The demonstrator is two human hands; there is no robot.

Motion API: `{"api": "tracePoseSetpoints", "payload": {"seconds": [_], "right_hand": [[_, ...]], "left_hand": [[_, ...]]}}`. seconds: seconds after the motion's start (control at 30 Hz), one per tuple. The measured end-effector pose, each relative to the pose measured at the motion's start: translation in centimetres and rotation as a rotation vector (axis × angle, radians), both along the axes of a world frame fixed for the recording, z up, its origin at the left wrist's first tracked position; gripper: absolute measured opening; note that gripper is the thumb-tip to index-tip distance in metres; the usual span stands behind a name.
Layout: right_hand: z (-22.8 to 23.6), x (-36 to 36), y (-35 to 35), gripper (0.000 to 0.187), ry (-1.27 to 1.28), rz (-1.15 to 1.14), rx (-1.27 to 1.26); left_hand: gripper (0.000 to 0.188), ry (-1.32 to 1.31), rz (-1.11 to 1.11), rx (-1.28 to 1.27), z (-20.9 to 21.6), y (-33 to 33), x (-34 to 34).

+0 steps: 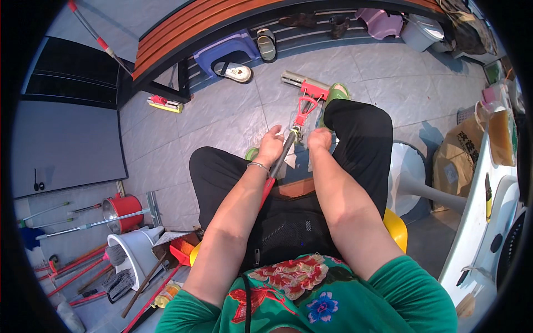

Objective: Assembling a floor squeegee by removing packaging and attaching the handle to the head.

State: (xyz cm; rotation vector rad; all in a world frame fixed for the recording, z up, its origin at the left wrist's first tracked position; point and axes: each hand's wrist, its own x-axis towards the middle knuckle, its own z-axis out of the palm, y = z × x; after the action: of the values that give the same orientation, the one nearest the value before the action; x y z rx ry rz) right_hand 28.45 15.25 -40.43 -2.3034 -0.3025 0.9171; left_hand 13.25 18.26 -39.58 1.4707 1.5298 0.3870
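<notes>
Red-and-black mop [288, 142] slants between the knees [206, 157], head [315, 89] right by a green slipper [336, 91]. Left hand [271, 146] looks loosely spread alongside; right hand [319, 139] is curled, honestly can't tell if it's pinching anything.

A blue plastic stool [233, 42] stands at 11 o'clock, a grey sandal [267, 47] at 12, a lilac stool [382, 25] at 1, a brown bag [451, 175] at 3; at 8, a red bucket [132, 206] near a white bucket [145, 244].
</notes>
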Motion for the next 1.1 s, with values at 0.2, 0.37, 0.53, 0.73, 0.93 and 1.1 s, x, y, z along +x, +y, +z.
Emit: {"api": "tracePoseSetpoints", "payload": {"seconds": [0.2,0.37,0.53,0.73,0.93,1.1], "right_hand": [[-1.5,0.2,0.5,0.026,0.558,0.074,-0.087],[-0.7,-0.3,0.6,0.019,0.534,0.044,-0.028],[0.5,0.4,0.5,0.018,-0.018,0.379,-0.079],[-1.6,2.7,2.7,0.032,0.277,-0.077,0.051],[-0.8,0.1,1.6,0.037,0.335,0.216,-0.129],[-3.0,1.2,2.1,0.028,0.663,-0.013,-0.093]], "left_hand": [[0.055,-0.134,-0.112,-0.360,3.3,-1.3,3.1],[0.059,-0.167,-0.025,-0.388,3.6,-1.1,3.1],[0.062,-0.113,-0.044,-0.330,2.4,-0.9,2.8],[0.069,-0.100,-0.062,-0.333,3.8,-0.8,3.2],[0.069,-0.156,0.025,-0.434,3.6,-1.0,2.7],[0.069,-0.155,0.041,-0.434,5.2,-1.1,3.5]]}}
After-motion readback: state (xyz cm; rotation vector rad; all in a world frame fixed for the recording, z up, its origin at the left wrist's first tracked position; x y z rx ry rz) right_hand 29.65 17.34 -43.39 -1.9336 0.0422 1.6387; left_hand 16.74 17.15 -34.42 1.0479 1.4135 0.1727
